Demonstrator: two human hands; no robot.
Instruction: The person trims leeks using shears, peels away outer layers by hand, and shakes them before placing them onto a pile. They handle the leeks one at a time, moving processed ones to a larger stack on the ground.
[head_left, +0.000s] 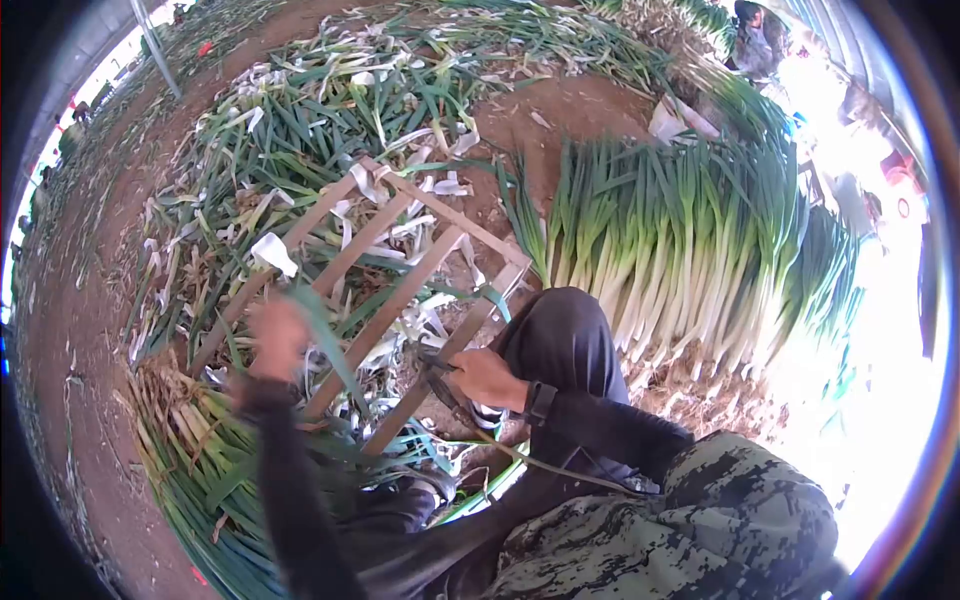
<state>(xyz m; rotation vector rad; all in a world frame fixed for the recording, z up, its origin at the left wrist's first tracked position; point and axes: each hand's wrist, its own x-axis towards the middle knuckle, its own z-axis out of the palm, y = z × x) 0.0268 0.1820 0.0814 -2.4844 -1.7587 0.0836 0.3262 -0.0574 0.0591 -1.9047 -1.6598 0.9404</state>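
My left hand (278, 335) is smeared by motion over the left side of a slatted wooden frame (395, 295). A long green leaf (335, 350) runs right beside its fingers; whether they grip it I cannot tell. Close to my right knee, my right hand (487, 378) is wrapped around a dark air blow gun (436, 366), its thin hose (545, 462) trailing across my lap. Peeled leaves and white sheaths lie under and around the slats. Below my left hand, untrimmed green onions (190, 430) with dry roots are heaped along my left side.
Cleaned green onions (690, 240) stand in a long row to the right, white stems and roots toward me. A big pile of stripped leaves (330, 120) spreads beyond the frame. Bare soil (90, 290) lies far left. Another person (757, 40) is at the back right.
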